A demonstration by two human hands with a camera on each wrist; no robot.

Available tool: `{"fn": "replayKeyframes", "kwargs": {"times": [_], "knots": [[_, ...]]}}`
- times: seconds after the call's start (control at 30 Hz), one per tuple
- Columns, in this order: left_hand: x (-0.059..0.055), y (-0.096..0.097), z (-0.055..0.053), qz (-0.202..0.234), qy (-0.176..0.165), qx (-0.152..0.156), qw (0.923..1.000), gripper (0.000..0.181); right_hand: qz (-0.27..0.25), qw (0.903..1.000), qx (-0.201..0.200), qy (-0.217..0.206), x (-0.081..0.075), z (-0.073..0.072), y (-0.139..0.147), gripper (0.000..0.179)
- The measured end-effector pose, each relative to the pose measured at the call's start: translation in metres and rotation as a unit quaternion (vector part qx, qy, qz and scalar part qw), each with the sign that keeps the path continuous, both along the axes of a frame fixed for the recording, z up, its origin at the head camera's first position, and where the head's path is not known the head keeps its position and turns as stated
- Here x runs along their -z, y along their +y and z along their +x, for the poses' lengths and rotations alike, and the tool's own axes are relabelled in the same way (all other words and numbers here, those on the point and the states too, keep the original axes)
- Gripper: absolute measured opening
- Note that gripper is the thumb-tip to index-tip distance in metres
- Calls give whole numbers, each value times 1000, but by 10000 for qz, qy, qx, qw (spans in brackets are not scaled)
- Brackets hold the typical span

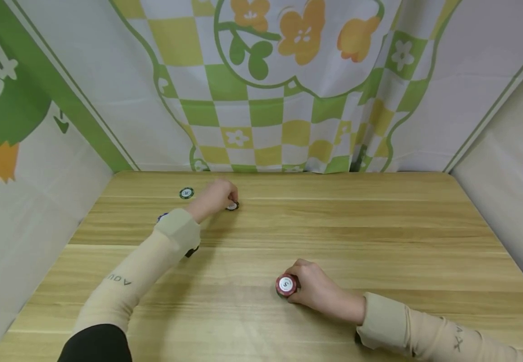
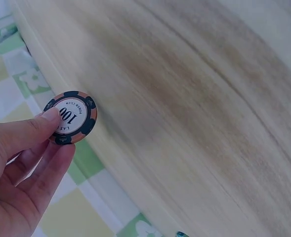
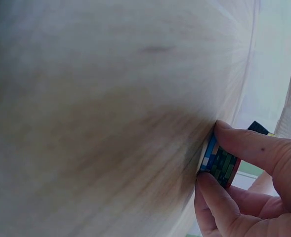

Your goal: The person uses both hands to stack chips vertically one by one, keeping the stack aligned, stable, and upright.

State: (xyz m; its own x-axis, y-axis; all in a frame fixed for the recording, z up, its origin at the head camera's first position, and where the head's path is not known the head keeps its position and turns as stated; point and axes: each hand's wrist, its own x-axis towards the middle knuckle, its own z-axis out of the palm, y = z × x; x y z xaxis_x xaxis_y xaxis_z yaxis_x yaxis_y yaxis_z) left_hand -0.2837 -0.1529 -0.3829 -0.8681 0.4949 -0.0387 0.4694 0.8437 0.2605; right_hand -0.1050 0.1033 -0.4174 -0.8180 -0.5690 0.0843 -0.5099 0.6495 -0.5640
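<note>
My left hand [image 1: 213, 198], toward the back left of the table, pinches a black poker chip [image 1: 233, 206] between thumb and fingers. In the left wrist view this chip [image 2: 76, 116] has orange edge patches and "100" on its white centre, and it is tilted up off the wood. Near the front middle, my right hand [image 1: 318, 289] grips a stack of poker chips [image 1: 286, 285] by its sides. A red chip marked 5 tops that stack. The right wrist view shows dark green and blue layers in the stack [image 3: 219, 160], its blue end against the table.
A green poker chip [image 1: 186, 193] lies at the back left of the wooden table [image 1: 379, 226]. The left sleeve [image 1: 177, 231] partly covers a blue chip [image 1: 163, 216]. Patterned curtains [image 1: 266, 125] hang behind the table, with white cloth on both sides.
</note>
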Motion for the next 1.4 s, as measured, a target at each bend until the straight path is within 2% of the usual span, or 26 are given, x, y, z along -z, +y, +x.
{"fn": "replayKeyframes", "kwargs": {"times": [0.37, 0.83, 1.0, 1.23, 1.4], "knots": [[-3, 18, 22, -39, 361, 921, 9951, 9, 43, 10000, -7, 23, 0, 0, -1, 36], [-8, 32, 48, 35, 237, 1340, 9907, 12, 109, 9999, 4, -79, -1, -1, -1, 36], [-10, 34, 56, -21, 349, 1604, 9864, 13, 60, 10000, -16, -73, -1, -1, -1, 36], [-15, 38, 71, -72, 359, 1798, 9830, 12, -103, 9997, -137, 176, 2, -1, 1, 35], [-18, 40, 80, -65, 395, 2013, 9787, 12, 62, 9999, 10, -98, -2, -1, -1, 35]]}}
